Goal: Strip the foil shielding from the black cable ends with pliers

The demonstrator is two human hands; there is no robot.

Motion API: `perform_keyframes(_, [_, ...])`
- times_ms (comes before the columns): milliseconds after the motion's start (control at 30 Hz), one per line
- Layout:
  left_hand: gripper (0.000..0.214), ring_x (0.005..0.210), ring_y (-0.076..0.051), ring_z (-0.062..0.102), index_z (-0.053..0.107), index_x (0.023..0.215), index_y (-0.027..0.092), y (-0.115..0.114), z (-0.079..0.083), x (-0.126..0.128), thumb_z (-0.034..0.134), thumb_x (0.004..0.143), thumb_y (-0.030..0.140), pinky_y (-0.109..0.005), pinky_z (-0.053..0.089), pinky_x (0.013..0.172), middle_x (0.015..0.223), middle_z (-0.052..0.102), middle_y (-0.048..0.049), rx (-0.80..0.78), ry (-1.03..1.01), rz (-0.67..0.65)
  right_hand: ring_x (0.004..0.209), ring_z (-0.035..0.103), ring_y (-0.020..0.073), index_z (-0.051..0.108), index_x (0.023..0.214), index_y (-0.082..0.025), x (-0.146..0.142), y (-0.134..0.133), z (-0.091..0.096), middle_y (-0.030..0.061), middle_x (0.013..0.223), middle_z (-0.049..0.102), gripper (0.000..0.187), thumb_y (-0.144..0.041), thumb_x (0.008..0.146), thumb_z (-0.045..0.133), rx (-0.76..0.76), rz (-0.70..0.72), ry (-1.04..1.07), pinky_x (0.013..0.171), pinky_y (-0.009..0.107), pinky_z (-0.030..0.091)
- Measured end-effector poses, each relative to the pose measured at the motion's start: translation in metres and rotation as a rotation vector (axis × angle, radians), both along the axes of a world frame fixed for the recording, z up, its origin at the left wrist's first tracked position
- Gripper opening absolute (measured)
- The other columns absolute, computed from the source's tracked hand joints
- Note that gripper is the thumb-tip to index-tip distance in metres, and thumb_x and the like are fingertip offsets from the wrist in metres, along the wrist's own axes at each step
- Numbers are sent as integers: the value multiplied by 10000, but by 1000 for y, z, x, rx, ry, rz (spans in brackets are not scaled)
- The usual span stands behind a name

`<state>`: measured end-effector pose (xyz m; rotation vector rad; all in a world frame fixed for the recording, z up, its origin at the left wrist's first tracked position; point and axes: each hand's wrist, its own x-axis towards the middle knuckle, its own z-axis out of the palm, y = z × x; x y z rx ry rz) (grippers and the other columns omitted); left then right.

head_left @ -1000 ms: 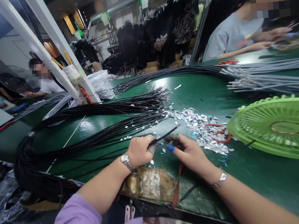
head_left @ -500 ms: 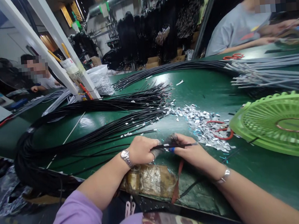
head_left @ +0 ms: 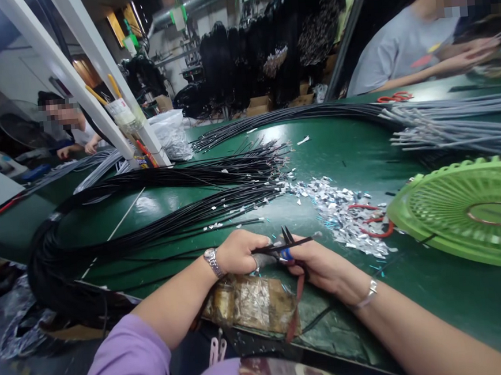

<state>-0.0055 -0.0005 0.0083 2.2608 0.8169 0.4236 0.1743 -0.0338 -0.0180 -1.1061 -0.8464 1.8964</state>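
Note:
My left hand [head_left: 237, 253] is closed, pinching a thin black cable [head_left: 301, 242] between thumb and fingers. The cable's free end points right and passes over my right hand. My right hand [head_left: 321, 265] is closed around small scissors [head_left: 286, 235]; their two dark pointed blades stick up, slightly apart, beside the cable. Something blue shows at the fingers there, and the scissors' handles are mostly hidden. Below both hands lies a tape-covered brown block [head_left: 259, 303], with a reddish strap [head_left: 300, 305] hanging at its right end.
Long bundles of black cables [head_left: 183, 216] curve across the green table [head_left: 338, 146]. White and blue scraps [head_left: 343, 212] surround red-handled scissors [head_left: 377, 226]. A green fan [head_left: 473, 216] stands right, grey cables [head_left: 445, 131] behind it. Two people work across the table.
My right hand has turned, and the scissors' blades now point upward and show clearly. The cable is still in my left hand, which has barely moved.

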Motion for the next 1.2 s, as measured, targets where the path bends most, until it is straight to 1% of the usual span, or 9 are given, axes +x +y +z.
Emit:
perform_keyframes(233, [353, 555, -112, 486, 584, 682, 140, 3, -9, -1, 565, 806, 469, -209, 374, 545, 601, 579, -17, -135, -138, -27, 467, 284, 58, 569, 604, -177, -3, -2, 5, -52, 537, 455, 155, -145, 471, 639, 54, -66, 42, 391, 188, 162])
perform_keyframes(367, [320, 492, -110, 491, 604, 793, 143, 3, -10, 1, 541, 826, 456, -211, 390, 493, 586, 574, -5, -231, -126, 70, 470, 291, 58, 567, 629, -179, -5, -1, 5, -41, 583, 487, 169, -166, 489, 661, 109, -180, 30, 396, 193, 188])
perform_keyframes(500, [217, 603, -134, 546, 603, 785, 156, 1, -11, 4, 539, 838, 356, -233, 433, 578, 678, 604, -22, 166, 2, 211, 465, 294, 66, 538, 632, -193, -3, 3, 1, -48, 561, 457, 187, -174, 495, 664, 95, -246, 58, 391, 194, 161])
perform_keyframes(633, [118, 726, -164, 586, 605, 813, 171, -2, -12, 3, 516, 817, 248, -263, 466, 661, 793, 618, -54, 624, 98, 185, 459, 294, 68, 500, 588, -196, -2, 5, 0, -54, 521, 412, 194, -179, 493, 668, 42, -201, 105, 389, 188, 138])
perform_keyframes(767, [132, 723, -164, 590, 592, 815, 173, -4, -14, 3, 470, 775, 142, -261, 465, 637, 817, 621, -66, 757, 175, 169, 459, 286, 62, 504, 584, -191, -2, 4, 2, -52, 517, 409, 205, -200, 499, 690, 26, -177, 138, 392, 182, 136])
perform_keyframes(867, [69, 649, -158, 572, 545, 743, 171, -2, -14, 5, 485, 778, 177, -260, 448, 592, 718, 598, -47, 546, 173, 245, 470, 297, 66, 519, 628, -190, -1, 3, 3, -52, 547, 418, 223, -224, 519, 711, 68, -194, 98, 397, 187, 154])
perform_keyframes(967, [229, 481, -112, 497, 485, 710, 178, 2, -8, 8, 487, 847, 361, -225, 396, 481, 569, 527, 13, 40, -30, 397, 481, 307, 77, 556, 735, -199, -1, 1, 0, -38, 612, 476, 258, -339, 599, 725, 181, -205, -37, 406, 198, 176])
perform_keyframes(1067, [398, 342, -60, 374, 453, 708, 181, 5, -1, 9, 520, 807, 560, -179, 292, 369, 465, 432, 74, -406, -235, 493, 495, 334, 101, 575, 744, -212, 1, 0, -6, -13, 647, 519, 334, -535, 707, 648, 347, -133, -232, 415, 224, 220])
perform_keyframes(1200, [479, 308, -42, 332, 469, 728, 176, 5, 2, 9, 598, 709, 637, -159, 234, 325, 431, 409, 97, -556, -337, 506, 603, 454, 173, 616, 687, -232, 2, -1, -5, 11, 624, 518, 373, -594, 767, 568, 564, -79, -415, 502, 279, 345])
